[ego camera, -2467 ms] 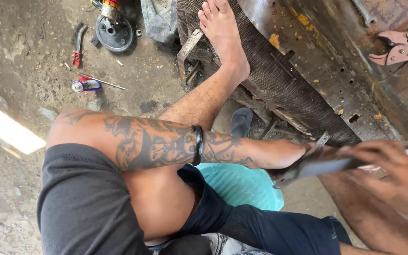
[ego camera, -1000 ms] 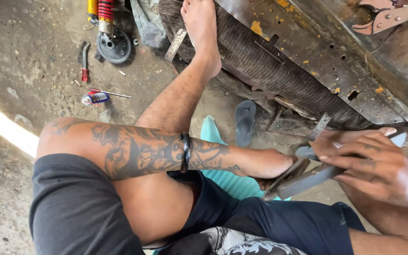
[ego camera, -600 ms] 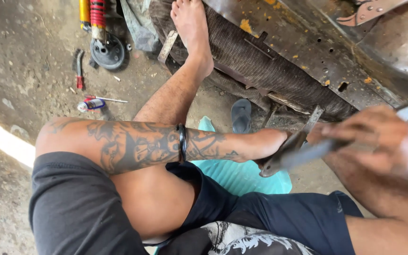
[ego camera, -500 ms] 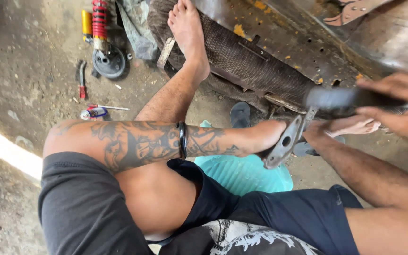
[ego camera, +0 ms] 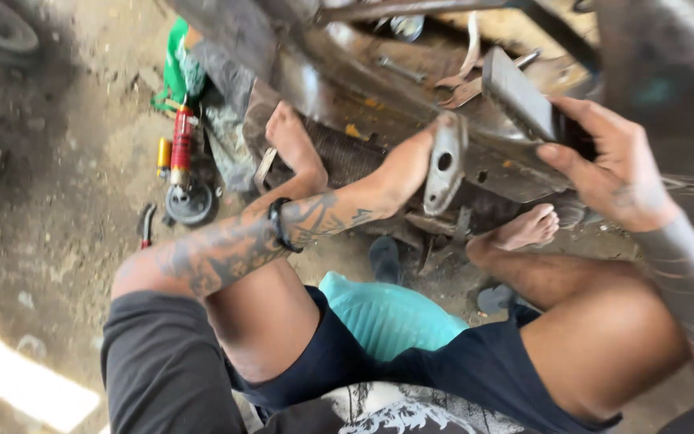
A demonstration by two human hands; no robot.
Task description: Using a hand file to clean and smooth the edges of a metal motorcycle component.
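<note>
- Nearest to me are my own legs in dark shorts point(ego camera: 411, 378), knees bent up, with a turquoise seat point(ego camera: 383, 315) under me showing between my thighs.
- My tattooed left forearm crosses over my left knee; a black band point(ego camera: 280, 226) sits round the wrist.
- My left hand point(ego camera: 406, 165) is clenched around the lower end of a flat grey metal bracket point(ego camera: 444, 163) with a round hole near its top; the bracket stands nearly upright, pressed against the rusty metal frame point(ego camera: 411, 120) in front of me.
- My right hand point(ego camera: 614, 165) is up at the right, fingers curled round the dark handle end of a flat metal bar point(ego camera: 517, 95) that slants up and left over the frame. The grasp is firm, thumb below, fingers on top.
- The bracket and the bar are near each other above the frame but apart; I cannot tell whether the bar touches the frame.
- My right foot point(ego camera: 528, 229) rests on the ground just under the frame; my left foot point(ego camera: 292, 145) is stretched farther out, its sole against a ribbed dark part of the frame.
- A dark sandal point(ego camera: 383, 257) lies on the ground between my legs.
- Farther left, on the dirty concrete floor point(ego camera: 42, 201), stands a red shock absorber point(ego camera: 180, 149) on a round base, with red-handled pliers point(ego camera: 146, 225) just beside it.
- Farthest, a green cloth point(ego camera: 174, 68) lies beyond the shock absorber.
</note>
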